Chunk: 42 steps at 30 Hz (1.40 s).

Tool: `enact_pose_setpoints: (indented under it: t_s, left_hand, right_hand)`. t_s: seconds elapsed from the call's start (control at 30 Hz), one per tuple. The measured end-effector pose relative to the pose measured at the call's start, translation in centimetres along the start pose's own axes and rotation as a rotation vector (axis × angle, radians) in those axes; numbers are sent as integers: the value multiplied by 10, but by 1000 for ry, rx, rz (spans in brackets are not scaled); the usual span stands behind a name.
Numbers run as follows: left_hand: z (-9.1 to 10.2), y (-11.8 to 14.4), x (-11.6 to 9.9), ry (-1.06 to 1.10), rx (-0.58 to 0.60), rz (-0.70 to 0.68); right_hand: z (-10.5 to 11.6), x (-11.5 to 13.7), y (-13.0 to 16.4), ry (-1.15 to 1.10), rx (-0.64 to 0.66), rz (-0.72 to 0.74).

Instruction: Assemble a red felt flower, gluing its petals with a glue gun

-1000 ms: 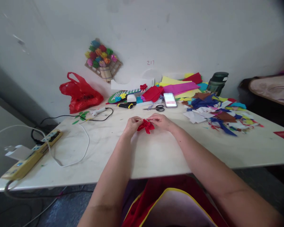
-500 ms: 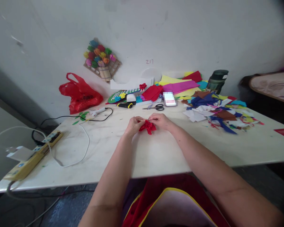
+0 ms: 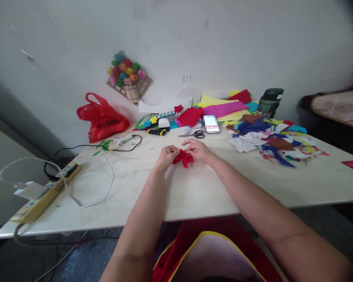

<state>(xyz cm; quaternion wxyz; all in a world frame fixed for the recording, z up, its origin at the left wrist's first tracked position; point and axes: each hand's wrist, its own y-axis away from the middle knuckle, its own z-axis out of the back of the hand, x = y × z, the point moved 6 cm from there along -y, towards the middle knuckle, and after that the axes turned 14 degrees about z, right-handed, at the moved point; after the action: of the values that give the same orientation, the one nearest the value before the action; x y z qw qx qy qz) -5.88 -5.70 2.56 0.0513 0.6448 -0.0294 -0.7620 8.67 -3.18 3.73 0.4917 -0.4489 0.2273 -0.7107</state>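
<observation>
Tabletop (image 3: 194,192) (white, scrap-littered) against wall (image 3: 223,43)

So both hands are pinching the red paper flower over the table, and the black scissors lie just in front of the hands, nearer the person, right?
Not quite. In the head view the left hand and right hand do pinch the red paper flower over the table, but the black scissors lie beyond the hands, toward the wall, not nearer the person.

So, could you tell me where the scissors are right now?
The scissors lie on the table beyond both hands, just behind the right hand.
</observation>
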Motion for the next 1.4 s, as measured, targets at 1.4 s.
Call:
enact_pose_setpoints:
  t_s: [1.4]
  left_hand:
    - [-8,4,1,383,239,140]
  right_hand:
    - [8,-3,0,-197,-182,-110]
